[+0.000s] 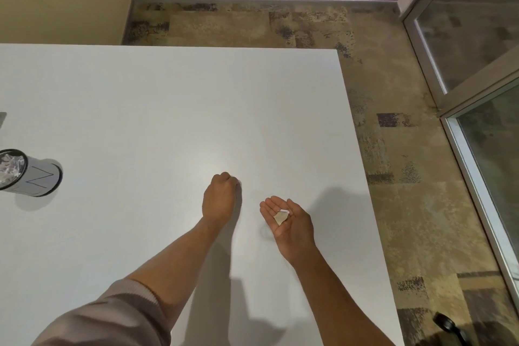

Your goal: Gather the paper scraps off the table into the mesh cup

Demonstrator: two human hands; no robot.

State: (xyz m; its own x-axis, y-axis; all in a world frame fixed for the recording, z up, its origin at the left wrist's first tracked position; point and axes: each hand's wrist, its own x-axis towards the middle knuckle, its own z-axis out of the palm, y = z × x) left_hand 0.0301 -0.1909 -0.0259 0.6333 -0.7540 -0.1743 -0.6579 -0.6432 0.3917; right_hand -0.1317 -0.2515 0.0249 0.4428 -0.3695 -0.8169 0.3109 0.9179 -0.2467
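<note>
The mesh cup (31, 174) stands at the table's left edge, with crumpled paper scraps (9, 168) inside it. My right hand (292, 225) is held palm up over the table, fingers spread, and a small pale paper scrap (280, 217) lies in the palm. To its left, my left hand (220, 196) is curled knuckles-up with its fingertips pressed to the table. A pale sliver of paper (239, 183) shows at those fingertips; the rest is hidden under the hand. Both hands are far to the right of the cup.
The white table (168, 109) ends at a far edge and a right edge with a corner at the upper right. Patterned carpet (393, 177) lies beyond, with a glass partition (477, 121) on the right. A dark object (449, 326) sits on the floor at bottom right.
</note>
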